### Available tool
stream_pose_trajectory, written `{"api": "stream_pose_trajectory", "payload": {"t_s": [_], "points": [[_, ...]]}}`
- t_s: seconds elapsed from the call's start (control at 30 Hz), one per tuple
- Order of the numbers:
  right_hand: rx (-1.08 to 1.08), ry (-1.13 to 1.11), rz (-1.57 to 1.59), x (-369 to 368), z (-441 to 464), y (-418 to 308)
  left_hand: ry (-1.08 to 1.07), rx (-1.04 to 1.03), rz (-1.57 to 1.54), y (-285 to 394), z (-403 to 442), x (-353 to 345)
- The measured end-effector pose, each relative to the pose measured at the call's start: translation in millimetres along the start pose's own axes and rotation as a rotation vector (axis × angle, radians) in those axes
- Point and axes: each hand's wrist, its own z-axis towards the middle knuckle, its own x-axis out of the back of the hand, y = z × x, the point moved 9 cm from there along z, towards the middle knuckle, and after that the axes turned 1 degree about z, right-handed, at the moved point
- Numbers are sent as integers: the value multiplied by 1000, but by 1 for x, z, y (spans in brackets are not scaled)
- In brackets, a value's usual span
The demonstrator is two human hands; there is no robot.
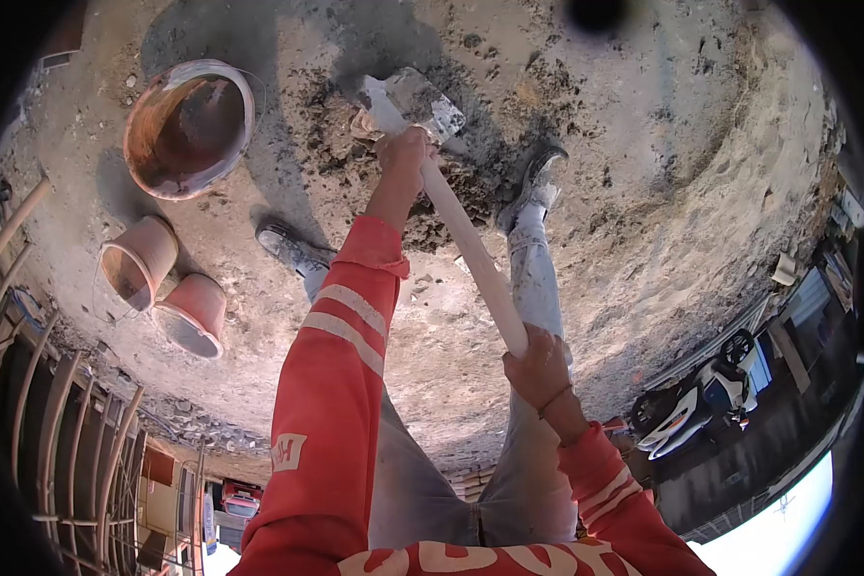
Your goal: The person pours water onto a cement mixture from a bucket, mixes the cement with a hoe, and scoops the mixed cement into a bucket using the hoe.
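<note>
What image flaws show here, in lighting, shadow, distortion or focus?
Head view: strong fisheye bending, black corners, a dark round blot at the top edge; sky at lower right blown out; shadows fall on the ground around the large bucket; the pale handle reads clearly, distant clutter at the edges less so.

The bare left hand (pixel 405 154) reaches forward on an outstretched, red-sleeved arm, fingers closed. The bare right hand (pixel 540 370) curls shut nearer the body.

L hand (pixel 406 154) grips hdl (pixel 470 240) nr blade (pixel 444 115), R hand (pixel 540 368) nr other end.
</note>
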Motion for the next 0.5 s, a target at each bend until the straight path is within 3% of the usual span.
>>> {"api": "stream_pose_trajectory", "payload": {"t_s": [0.1,0.23,0.3,0.37,0.43,0.5], "points": [[-85,-121,175,-13,7,-22,-21,-129,114,63,-10,-23],[45,25,263,-20,45,-57,-41,-235,122,155,-29,-29],[219,143,224,-34,84,-86,-17,-357,324,195,-44,-35],[201,137,255,-48,121,-109,40,-488,497,227,-39,-30],[72,-4,267,-42,122,-129,116,-608,638,232,2,-11],[0,-98,254,-37,115,-131,-225,-503,274,200,34,9]]}}
